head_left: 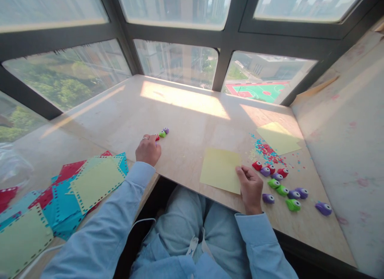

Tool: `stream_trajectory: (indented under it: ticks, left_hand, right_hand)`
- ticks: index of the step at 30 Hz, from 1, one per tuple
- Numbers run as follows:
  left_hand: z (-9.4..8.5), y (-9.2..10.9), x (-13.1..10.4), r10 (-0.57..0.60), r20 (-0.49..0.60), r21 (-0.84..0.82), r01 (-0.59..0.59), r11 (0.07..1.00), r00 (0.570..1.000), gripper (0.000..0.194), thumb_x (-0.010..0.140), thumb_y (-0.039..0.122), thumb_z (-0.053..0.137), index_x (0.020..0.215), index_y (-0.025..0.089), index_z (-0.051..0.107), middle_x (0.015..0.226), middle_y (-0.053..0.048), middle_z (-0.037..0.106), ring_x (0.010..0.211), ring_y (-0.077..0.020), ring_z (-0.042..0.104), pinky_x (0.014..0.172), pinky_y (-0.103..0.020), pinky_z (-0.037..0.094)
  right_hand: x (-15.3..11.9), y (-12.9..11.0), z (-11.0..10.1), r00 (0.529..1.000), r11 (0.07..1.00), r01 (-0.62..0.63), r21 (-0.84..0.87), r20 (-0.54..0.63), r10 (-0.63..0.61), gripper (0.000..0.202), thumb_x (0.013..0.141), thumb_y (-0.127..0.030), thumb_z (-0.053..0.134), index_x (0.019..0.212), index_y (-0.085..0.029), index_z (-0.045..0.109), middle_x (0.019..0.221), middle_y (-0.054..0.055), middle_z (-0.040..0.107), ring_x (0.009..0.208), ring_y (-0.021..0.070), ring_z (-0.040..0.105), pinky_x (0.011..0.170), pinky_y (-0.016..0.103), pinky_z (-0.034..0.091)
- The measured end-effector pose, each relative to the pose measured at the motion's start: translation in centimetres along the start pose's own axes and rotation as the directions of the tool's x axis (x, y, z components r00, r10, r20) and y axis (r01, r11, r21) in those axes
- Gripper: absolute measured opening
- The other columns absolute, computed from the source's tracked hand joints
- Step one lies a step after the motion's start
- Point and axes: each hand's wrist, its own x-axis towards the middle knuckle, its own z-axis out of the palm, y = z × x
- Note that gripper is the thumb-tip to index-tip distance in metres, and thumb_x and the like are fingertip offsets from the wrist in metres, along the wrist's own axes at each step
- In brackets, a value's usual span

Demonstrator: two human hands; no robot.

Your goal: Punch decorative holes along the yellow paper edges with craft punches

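My left hand (148, 150) is curled down on the table, its fingertips mostly hidden, closed round a small hole punch. A red hole punch (157, 137) peeks out at its fingers, with a bit of purple just below. A green hole punch (162, 133) and a purple hole punch (166, 130) continue the row beyond. My right hand (250, 185) pinches the right edge of a plain yellow paper sheet (220, 169), which lies flat at the table's front edge.
Several red, purple and green punches (282, 190) lie right of my right hand. Behind them is red and blue paper confetti (267, 151) beside another yellow sheet (280, 137). Paper sheets with punched edges (97, 179) are piled left. Windows and a wall (345, 151) border the table (186, 131).
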Motion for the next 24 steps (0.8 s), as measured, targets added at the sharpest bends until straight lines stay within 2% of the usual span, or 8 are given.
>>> stream_trajectory:
  ticks: [2, 4, 8, 14, 19, 24]
  left_hand:
    - [0.7, 1.7, -1.3, 0.212, 0.013, -0.064, -0.211, 0.975, 0.977, 0.03, 0.088, 0.02, 0.053, 0.115, 0.013, 0.063, 0.115, -0.014, 0.064, 0.108, -0.0282, 0.06, 0.093, -0.038, 0.047]
    - [1.5, 3.7, -2.8, 0.35, 0.067, -0.109, -0.342, 0.933, 0.934, 0.026, 0.087, 0.023, 0.056, 0.109, 0.014, 0.066, 0.109, -0.013, 0.067, 0.107, -0.0287, 0.059, 0.093, -0.039, 0.047]
    - [3.1, 6.6, -5.9, 0.378, 0.133, -0.132, -0.362, 0.923, 0.916, 0.02, 0.087, 0.024, 0.057, 0.101, 0.014, 0.067, 0.113, -0.014, 0.067, 0.108, -0.0297, 0.059, 0.088, -0.041, 0.048]
    - [4.6, 7.1, -8.6, 0.338, 0.012, -0.149, -0.332, 0.931, 0.941, 0.038, 0.091, 0.034, 0.055, 0.119, 0.009, 0.062, 0.134, -0.021, 0.057, 0.131, -0.0349, 0.046, 0.102, -0.049, 0.041]
    - [5.4, 7.5, -9.5, 0.439, 0.013, -0.198, -0.428, 0.882, 0.898, 0.04, 0.094, 0.032, 0.05, 0.126, 0.011, 0.059, 0.136, -0.019, 0.058, 0.133, -0.0327, 0.045, 0.106, -0.051, 0.036]
    - [5.9, 9.2, -10.3, 0.501, 0.023, -0.23, -0.483, 0.845, 0.865, 0.046, 0.095, 0.034, 0.046, 0.134, 0.01, 0.052, 0.141, -0.019, 0.053, 0.137, -0.0323, 0.042, 0.111, -0.053, 0.031]
  right_hand:
    - [0.1, 0.3, -0.1, 0.997, 0.999, 0.018, 0.044, -0.08, -0.015, 0.036, 0.073, -0.048, 0.072, 0.088, -0.015, 0.074, 0.083, 0.005, 0.072, 0.074, 0.0195, 0.062, 0.07, 0.031, 0.049]
    - [0.3, 0.7, -0.1, 0.984, 0.994, 0.01, 0.108, -0.179, 0.009, 0.036, 0.072, -0.046, 0.075, 0.089, -0.015, 0.074, 0.083, 0.003, 0.072, 0.073, 0.0178, 0.062, 0.07, 0.03, 0.049]
    - [0.4, 1.1, -0.5, 0.953, 0.98, -0.005, 0.197, -0.295, 0.064, 0.035, 0.069, -0.044, 0.078, 0.087, -0.015, 0.073, 0.078, 0.002, 0.07, 0.068, 0.0155, 0.059, 0.066, 0.027, 0.049]
    - [0.2, 0.9, -0.8, 0.942, 0.979, 0.012, 0.203, -0.33, 0.057, 0.033, 0.068, -0.044, 0.079, 0.083, -0.014, 0.073, 0.068, -0.001, 0.066, 0.063, 0.0138, 0.056, 0.062, 0.026, 0.047]
    - [0.0, 0.5, -0.7, 0.941, 0.981, 0.004, 0.196, -0.333, 0.063, 0.035, 0.068, -0.044, 0.078, 0.084, -0.014, 0.072, 0.073, 0.001, 0.068, 0.067, 0.0154, 0.058, 0.063, 0.027, 0.047]
    - [0.0, 0.2, -0.6, 0.937, 0.968, -0.009, 0.251, -0.337, 0.096, 0.035, 0.065, -0.043, 0.079, 0.083, -0.014, 0.072, 0.079, 0.002, 0.07, 0.07, 0.0161, 0.06, 0.066, 0.028, 0.049]
